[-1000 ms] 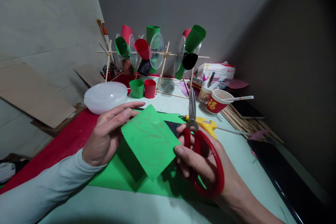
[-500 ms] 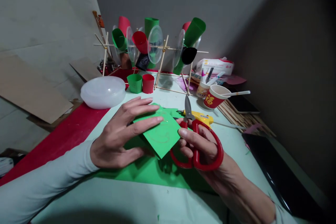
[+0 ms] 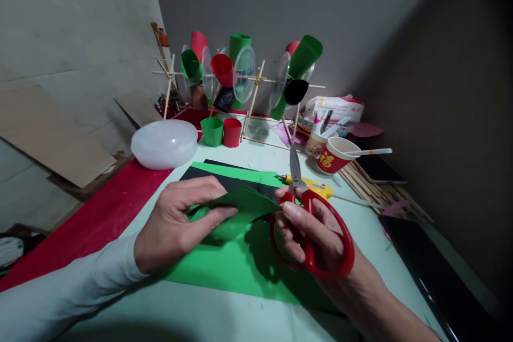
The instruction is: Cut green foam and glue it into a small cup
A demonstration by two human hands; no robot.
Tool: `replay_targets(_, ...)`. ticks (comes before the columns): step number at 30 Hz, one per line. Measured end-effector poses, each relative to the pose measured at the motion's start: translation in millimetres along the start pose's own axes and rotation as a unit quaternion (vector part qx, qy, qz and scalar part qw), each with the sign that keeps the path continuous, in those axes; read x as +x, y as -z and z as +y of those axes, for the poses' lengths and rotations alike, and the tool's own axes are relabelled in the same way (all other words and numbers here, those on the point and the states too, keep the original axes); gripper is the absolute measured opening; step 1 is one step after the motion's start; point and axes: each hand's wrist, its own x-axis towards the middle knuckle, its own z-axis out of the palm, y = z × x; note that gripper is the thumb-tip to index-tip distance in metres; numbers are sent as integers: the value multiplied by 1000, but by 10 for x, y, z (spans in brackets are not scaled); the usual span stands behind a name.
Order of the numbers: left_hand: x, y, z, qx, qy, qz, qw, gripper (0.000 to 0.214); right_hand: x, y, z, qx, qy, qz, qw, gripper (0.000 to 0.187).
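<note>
My left hand [image 3: 180, 219] pinches a small green paper piece [image 3: 240, 208], which is folded or bent and held just above the table. My right hand [image 3: 316, 235] grips red-handled scissors [image 3: 310, 224], fingers through the loops, blades closed and pointing away from me. The right thumb touches the paper's right edge. Under both hands lies a larger green sheet [image 3: 248, 267], with a black sheet [image 3: 224, 179] beyond it.
A yellow glue gun [image 3: 312, 187] lies behind the scissors. A white bowl [image 3: 164, 143], green and red cups [image 3: 221, 132], a stick frame holding cups [image 3: 244, 75], a red cup with a spoon [image 3: 334, 154], bamboo sticks [image 3: 372, 184] and a red sheet [image 3: 96, 219] surround the work area.
The green piece went from flat and facing me to pressed down, then bent in my left hand's pinch. The scissors stayed upright in my right hand.
</note>
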Motion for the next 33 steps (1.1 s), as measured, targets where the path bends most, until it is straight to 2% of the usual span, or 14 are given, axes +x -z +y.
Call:
replay_targets(2,15,12,23,-21,65,-5,998,13,20,28,12,-45,36,-1,998,36)
replay_targets(5,37,43,40,-100,150,-54,982,17,24,31,-1,-121,77,27,989,38)
replay_targets(8,38,51,43,-213,235,-91,944,14,-20,-30,-50,-175,97,82,976,42)
replay_targets(11,24,39,33,-285,294,-102,906,20,-81,-110,-93,-202,106,112,967,44)
replay_targets(16,5,22,-1,-290,312,-119,897,28,-111,-145,-73,-228,95,120,962,50)
replay_targets(23,4,6,-53,-266,320,-145,898,13,-98,-102,-71,-218,50,93,970,47)
replay_targets(29,32,-11,-89,-306,332,-145,880,18,-96,-94,-72,-206,28,72,976,46)
replay_targets(33,51,-2,-125,-278,331,-139,891,22,-80,-50,-26,-226,25,47,973,45)
